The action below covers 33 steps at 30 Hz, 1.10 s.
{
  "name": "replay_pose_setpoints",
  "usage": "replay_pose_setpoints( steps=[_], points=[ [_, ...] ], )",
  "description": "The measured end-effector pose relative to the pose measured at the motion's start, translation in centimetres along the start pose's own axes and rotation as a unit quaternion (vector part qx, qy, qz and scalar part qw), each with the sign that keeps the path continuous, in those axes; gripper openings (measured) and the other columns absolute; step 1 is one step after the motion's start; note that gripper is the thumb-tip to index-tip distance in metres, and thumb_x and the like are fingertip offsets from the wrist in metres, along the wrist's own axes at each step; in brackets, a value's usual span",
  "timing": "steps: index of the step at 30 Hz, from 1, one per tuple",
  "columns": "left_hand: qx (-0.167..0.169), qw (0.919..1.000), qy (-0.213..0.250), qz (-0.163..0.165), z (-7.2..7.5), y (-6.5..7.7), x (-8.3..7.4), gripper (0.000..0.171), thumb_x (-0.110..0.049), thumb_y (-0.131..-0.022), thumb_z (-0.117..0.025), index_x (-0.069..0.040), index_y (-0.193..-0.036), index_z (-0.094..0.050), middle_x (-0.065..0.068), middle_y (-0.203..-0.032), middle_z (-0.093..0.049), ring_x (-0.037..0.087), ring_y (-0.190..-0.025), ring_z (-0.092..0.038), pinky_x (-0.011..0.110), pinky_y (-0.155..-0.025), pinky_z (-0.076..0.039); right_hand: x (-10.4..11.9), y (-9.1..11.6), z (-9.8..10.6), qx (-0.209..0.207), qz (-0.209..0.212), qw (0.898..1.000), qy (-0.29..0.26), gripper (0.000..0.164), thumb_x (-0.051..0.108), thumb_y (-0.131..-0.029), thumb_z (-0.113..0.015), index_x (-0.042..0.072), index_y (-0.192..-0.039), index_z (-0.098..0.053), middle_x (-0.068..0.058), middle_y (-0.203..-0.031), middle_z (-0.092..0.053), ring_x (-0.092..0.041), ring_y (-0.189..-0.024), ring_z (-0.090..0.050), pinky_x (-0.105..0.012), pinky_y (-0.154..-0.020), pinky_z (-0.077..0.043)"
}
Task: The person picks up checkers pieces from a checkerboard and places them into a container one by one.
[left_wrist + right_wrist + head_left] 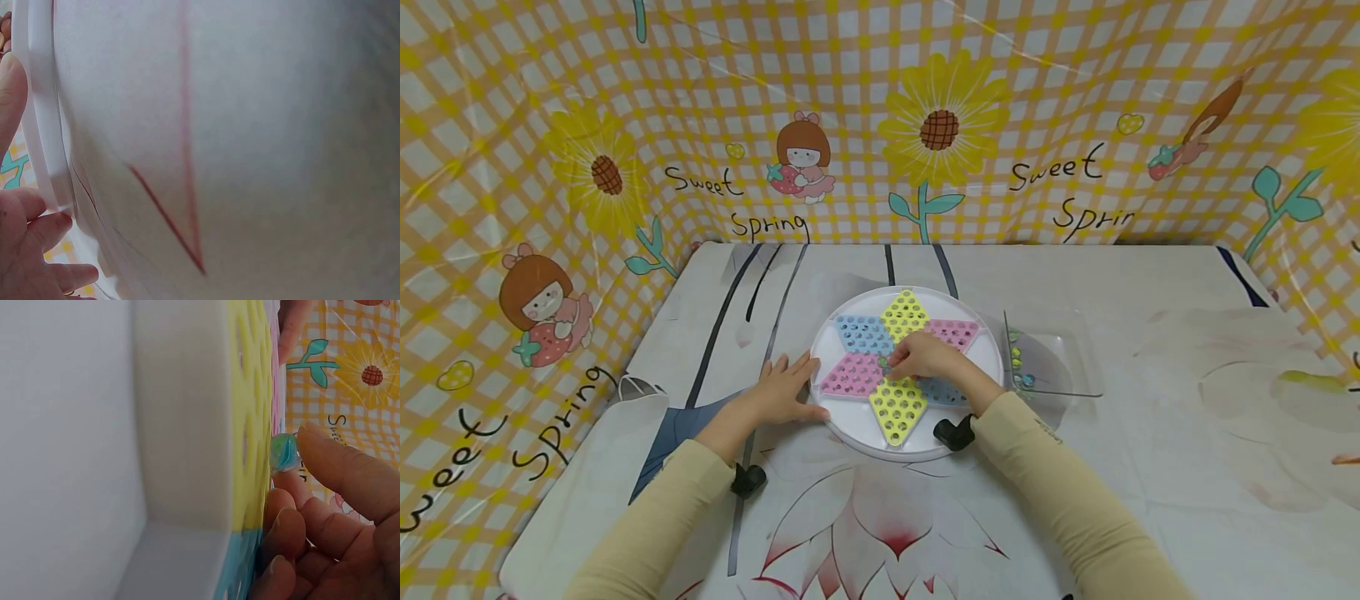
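A round white Chinese checkers board (850, 429) lies on the table, its star made of yellow, pink and blue points. Over the star's middle, my right hand (928, 357) pinches a clear glass marble (284, 452) with green and teal swirls between thumb and index finger. The marble is right at the board's surface, and the other fingers are curled near the yellow and blue holes. My left hand (782, 393) rests at the board's left rim (44, 112), fingers spread and fairly straight, with the thumb along the near edge.
Right of the board stands a clear plastic box (1078, 350) with several yellow-green and blue marbles (1017, 358) along its left side. A flower-printed white cloth (1150, 467) covers the table. A checked yellow curtain (865, 75) closes off the back and left.
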<state>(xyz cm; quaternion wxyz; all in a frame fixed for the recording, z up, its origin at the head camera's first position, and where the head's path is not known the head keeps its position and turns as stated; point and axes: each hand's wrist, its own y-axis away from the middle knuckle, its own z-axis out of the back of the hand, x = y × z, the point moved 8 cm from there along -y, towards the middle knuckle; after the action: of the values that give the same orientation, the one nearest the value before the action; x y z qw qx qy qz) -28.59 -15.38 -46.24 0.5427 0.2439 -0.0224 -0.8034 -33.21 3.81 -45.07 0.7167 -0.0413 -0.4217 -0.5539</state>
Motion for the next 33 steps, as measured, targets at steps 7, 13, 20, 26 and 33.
replay_pose_setpoints(
  steps=[7,13,20,26,33],
  points=[
    [0.002,1.0,-0.002,0.001,0.04,0.1,-0.02,0.093,-0.053,-0.078,-0.064,-0.005,-0.145,-0.021,0.016,-0.152,-0.012,0.051,-0.134,-0.005,0.062,-0.106,-0.001,0.21,-0.4,-0.2,-0.011,-0.002,0.999,0.031,0.018,0.024,-0.078,-0.071,0.007,-0.08,-0.066,0.001,-0.065,-0.051,-0.01,-0.058,-0.043,-0.02,-0.053,-0.035],
    [0.004,1.0,-0.001,0.002,0.1,0.14,-0.08,0.093,-0.053,-0.078,-0.064,-0.005,-0.145,-0.021,0.017,-0.152,-0.012,0.051,-0.134,-0.005,0.062,-0.107,-0.001,0.37,-0.37,-0.25,-0.017,-0.003,0.999,0.031,0.017,0.023,-0.078,-0.071,0.007,-0.076,-0.064,0.001,-0.065,-0.051,-0.011,-0.058,-0.042,-0.02,-0.052,-0.034],
    [0.002,1.0,-0.001,-0.001,0.08,0.1,-0.11,0.092,-0.052,-0.078,-0.064,-0.005,-0.145,-0.021,0.016,-0.152,-0.012,0.051,-0.134,-0.005,0.062,-0.106,-0.001,0.41,-0.26,-0.19,-0.012,-0.001,0.999,0.032,0.015,0.021,-0.08,-0.07,0.006,-0.078,-0.064,0.001,-0.066,-0.052,-0.01,-0.059,-0.043,-0.019,-0.052,-0.034],
    [0.0,1.0,-0.001,0.0,0.06,0.11,-0.08,0.092,-0.052,-0.078,-0.064,-0.005,-0.145,-0.022,0.017,-0.152,-0.013,0.051,-0.134,-0.006,0.062,-0.106,-0.001,0.31,-0.13,-0.07,-0.006,0.003,1.0,0.024,0.014,0.02,-0.08,-0.069,0.007,-0.078,-0.064,0.002,-0.065,-0.049,-0.01,-0.059,-0.042,-0.02,-0.053,-0.034],
    [0.001,1.0,0.0,0.001,0.01,0.07,-0.02,0.093,-0.053,-0.077,-0.064,-0.005,-0.145,-0.022,0.016,-0.152,-0.013,0.051,-0.134,-0.005,0.061,-0.107,0.0,0.2,0.12,0.13,0.003,0.005,1.0,-0.003,0.014,0.02,-0.081,-0.068,0.006,-0.079,-0.064,0.001,-0.065,-0.05,-0.011,-0.059,-0.043,-0.021,-0.053,-0.035]
  ],
)
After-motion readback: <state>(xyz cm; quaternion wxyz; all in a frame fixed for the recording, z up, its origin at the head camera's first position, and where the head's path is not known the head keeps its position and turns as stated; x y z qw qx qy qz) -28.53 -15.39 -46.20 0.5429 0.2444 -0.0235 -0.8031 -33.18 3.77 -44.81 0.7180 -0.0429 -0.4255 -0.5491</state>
